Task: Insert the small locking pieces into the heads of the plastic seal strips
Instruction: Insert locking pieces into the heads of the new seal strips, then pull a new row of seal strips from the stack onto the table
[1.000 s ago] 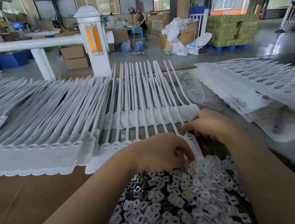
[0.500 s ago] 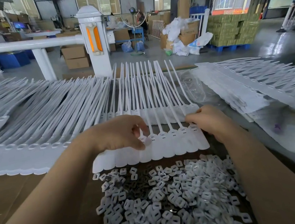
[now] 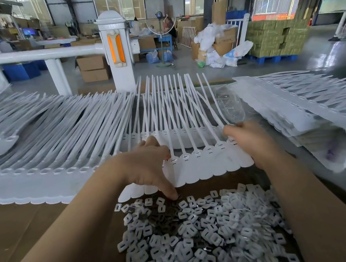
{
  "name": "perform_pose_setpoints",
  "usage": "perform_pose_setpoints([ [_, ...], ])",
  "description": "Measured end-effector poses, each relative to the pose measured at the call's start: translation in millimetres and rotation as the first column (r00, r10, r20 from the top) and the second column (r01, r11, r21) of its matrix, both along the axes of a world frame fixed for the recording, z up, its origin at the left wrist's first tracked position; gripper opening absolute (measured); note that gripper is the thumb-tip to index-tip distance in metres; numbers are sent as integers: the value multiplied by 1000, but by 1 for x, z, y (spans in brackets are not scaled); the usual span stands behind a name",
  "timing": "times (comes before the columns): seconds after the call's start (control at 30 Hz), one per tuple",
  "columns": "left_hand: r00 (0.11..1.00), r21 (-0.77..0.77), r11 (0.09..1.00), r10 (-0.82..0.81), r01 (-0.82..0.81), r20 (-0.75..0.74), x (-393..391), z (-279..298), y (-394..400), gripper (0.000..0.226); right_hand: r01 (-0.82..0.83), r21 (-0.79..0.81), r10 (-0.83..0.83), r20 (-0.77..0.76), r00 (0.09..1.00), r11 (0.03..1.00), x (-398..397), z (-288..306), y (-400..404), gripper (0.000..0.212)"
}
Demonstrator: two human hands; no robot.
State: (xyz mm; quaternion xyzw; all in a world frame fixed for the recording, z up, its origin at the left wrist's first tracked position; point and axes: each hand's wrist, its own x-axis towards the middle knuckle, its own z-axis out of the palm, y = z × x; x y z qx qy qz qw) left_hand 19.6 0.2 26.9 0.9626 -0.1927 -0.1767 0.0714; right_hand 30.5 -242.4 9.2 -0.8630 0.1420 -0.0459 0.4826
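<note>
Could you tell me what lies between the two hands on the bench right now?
In the head view, the heads of the seal strips span the gap between the left hand and right hand, side by side.

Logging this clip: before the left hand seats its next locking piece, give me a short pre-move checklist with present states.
1. Strip row steadied: right hand holds the right end of the seal strips. Ok.
2. Supply within reach: pile of locking pieces lies just below the heads. Ok.
3. Left hand at the heads, one finger down at the pile's top edge. Ok.
4. Piece held in the left grip: hidden by fingers. Cannot tell.
5. Head slots facing up and uncovered. Ok.
6. Which heads are already filled: cannot tell.
</note>
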Motion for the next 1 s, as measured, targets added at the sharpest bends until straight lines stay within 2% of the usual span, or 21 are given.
perform_pose_setpoints([
  [0.23,983,-47,996,-61,70,173,-7,15,-4,94,14,96,-23,101,995,995,-2,9,-8,36],
  [0.33,953,-72,994,-60,85,298,-7,15,-6,93,70,139,-86,108,991,988,-2,9,-11,29],
  [0.47,903,-81,993,-42,85,428,1,5,-4,90,86,182,-116,161,980,979,-1,7,-7,40],
  [0.57,897,-107,993,0,53,442,8,-7,0,91,84,178,-114,169,979,981,1,3,-3,22],
  [0.83,880,-120,991,7,56,475,15,-21,1,85,61,194,-100,199,975,979,10,-8,-4,12],
  [1.0,866,-106,994,35,21,499,15,-21,0,83,53,162,-89,227,970,985,16,-15,-5,21],
])
